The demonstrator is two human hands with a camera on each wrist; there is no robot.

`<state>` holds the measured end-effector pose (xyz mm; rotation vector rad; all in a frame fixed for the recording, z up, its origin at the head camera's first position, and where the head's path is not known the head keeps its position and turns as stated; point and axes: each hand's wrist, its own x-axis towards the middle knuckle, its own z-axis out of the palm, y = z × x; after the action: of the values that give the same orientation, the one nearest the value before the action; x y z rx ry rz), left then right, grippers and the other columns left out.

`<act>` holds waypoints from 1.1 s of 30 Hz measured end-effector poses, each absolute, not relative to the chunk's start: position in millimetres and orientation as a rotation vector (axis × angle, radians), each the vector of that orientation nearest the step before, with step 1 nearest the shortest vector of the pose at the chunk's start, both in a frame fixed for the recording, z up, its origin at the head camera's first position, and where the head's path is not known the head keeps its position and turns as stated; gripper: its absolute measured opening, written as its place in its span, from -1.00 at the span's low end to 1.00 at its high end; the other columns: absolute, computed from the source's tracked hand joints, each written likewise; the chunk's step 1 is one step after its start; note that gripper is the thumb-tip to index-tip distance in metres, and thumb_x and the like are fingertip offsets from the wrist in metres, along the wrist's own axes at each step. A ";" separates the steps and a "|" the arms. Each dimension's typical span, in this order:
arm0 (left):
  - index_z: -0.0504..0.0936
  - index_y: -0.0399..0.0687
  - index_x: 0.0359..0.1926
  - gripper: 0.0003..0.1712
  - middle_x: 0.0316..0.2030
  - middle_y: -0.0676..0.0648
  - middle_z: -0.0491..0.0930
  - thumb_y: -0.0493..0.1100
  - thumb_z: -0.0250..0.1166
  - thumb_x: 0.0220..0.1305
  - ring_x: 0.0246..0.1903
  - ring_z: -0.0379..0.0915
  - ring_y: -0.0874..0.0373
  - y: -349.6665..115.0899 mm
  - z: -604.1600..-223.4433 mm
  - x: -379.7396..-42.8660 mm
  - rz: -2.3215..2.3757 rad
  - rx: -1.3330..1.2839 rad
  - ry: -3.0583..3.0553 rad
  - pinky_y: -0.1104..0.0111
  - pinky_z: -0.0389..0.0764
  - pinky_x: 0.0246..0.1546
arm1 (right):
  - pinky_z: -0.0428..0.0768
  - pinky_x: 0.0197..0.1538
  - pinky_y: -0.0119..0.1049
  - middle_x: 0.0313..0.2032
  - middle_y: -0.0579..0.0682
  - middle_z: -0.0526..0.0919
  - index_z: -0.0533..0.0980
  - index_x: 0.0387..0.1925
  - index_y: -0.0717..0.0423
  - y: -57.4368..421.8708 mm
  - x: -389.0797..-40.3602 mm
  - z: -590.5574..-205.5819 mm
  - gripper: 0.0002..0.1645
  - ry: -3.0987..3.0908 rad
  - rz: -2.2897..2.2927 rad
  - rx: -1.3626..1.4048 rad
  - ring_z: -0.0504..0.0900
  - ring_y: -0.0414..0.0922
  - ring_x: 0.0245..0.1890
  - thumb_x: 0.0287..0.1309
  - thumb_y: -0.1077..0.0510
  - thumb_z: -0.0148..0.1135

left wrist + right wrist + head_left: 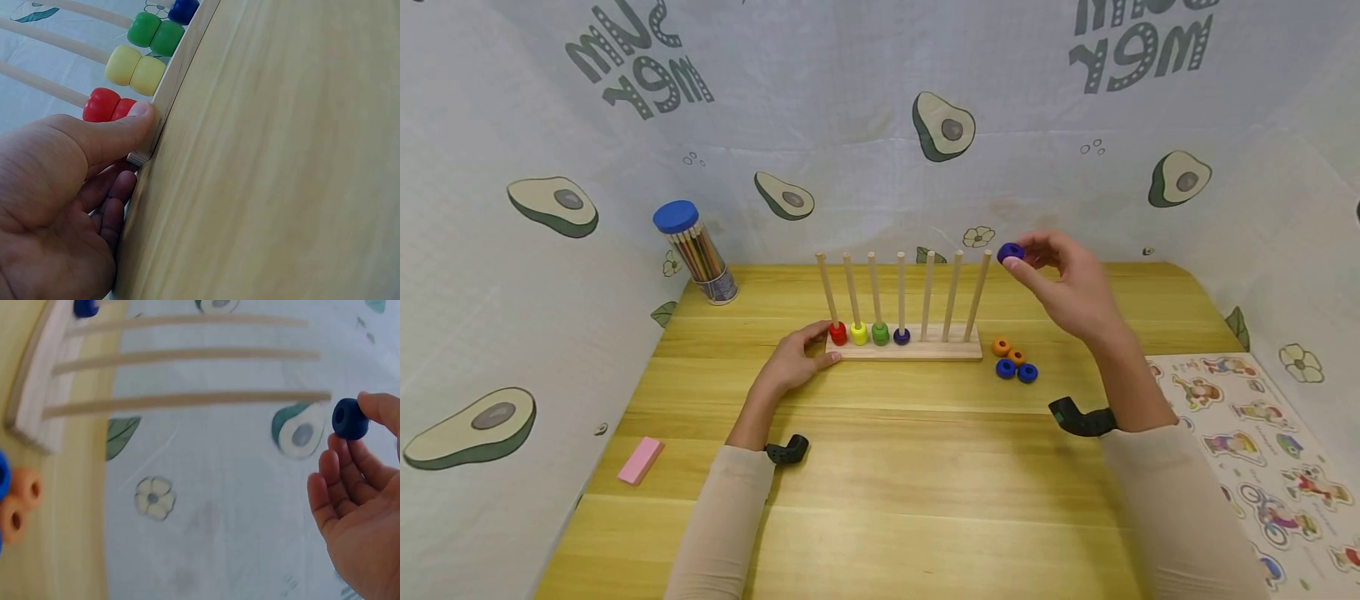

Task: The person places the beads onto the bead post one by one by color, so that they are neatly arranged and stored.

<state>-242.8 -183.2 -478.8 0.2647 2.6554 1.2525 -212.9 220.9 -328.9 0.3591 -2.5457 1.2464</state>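
A wooden peg rack (910, 353) with several upright pegs stands on the table. Red beads (838, 333), yellow beads (859, 333) and green beads (880, 333) sit in pairs on the left pegs. One dark blue bead (902, 336) is on the middle peg; the pegs to its right are bare. My left hand (793, 360) grips the rack's left end, thumb on the front edge in the left wrist view. Up beside the top of the rightmost peg, my right hand (1071, 287) pinches a dark blue bead (350, 419) between thumb and fingertips, apart from the peg.
Orange beads (1002, 347) and blue beads (1027, 373) lie right of the rack. A blue-lidded tub of pencils (696, 254) stands back left, a pink eraser (641, 461) front left. A sticker sheet (1247, 433) covers the right side. Printed cloth (865, 125) hangs behind.
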 end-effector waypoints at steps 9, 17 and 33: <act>0.35 0.07 0.54 -0.19 0.36 -0.21 0.51 0.05 0.42 0.35 0.44 0.30 -0.18 -181.8 -477.7 -242.3 1.243 0.262 2.661 -0.09 0.23 0.51 | 0.43 0.06 -0.15 -0.06 0.09 0.66 0.58 0.19 0.11 172.0 -224.6 -305.4 -0.60 -2.528 1.231 0.595 0.55 -0.04 -0.01 0.44 0.03 0.26; 0.35 0.07 0.54 -0.20 0.34 -0.21 0.52 0.05 0.42 0.36 0.42 0.33 -0.17 -182.9 -479.0 -243.0 1.247 0.274 2.662 -0.10 0.25 0.50 | 0.49 0.06 -0.06 0.01 0.07 0.70 0.58 0.20 0.14 141.8 -233.8 -304.5 -0.57 -2.559 1.129 0.744 0.58 0.01 0.04 0.41 0.05 0.31; 0.39 0.08 0.51 -0.22 0.33 -0.18 0.53 0.04 0.43 0.35 0.41 0.35 -0.16 -183.2 -481.3 -245.1 1.269 0.272 2.662 -0.11 0.24 0.50 | 0.45 0.31 0.06 0.06 0.07 0.68 0.57 0.22 0.11 115.2 -240.2 -308.0 -0.54 -2.646 1.189 0.685 0.55 0.05 0.12 0.42 -0.02 0.29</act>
<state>-245.1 -183.2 -481.3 0.2724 2.6620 1.2693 -240.2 115.2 -308.0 0.6847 -2.6459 1.1886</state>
